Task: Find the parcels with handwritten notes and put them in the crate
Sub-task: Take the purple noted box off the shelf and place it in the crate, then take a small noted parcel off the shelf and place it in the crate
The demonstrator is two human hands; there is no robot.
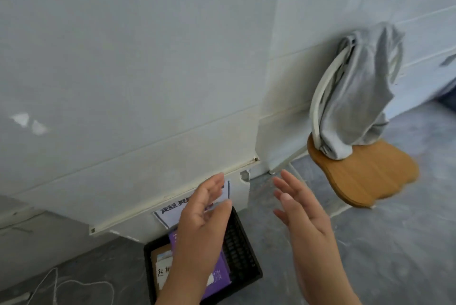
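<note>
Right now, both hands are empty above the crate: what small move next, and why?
Probably pull back and turn to look for more parcels. The left hand and right hand are open, holding nothing; the black crate already holds a purple parcel and a brown parcel; no loose parcel is in view.

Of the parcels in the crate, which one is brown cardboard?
The brown parcel at the black crate's left side, with a white label bearing dark characters. The purple parcel lies to its right, partly hidden by the left hand.
</note>
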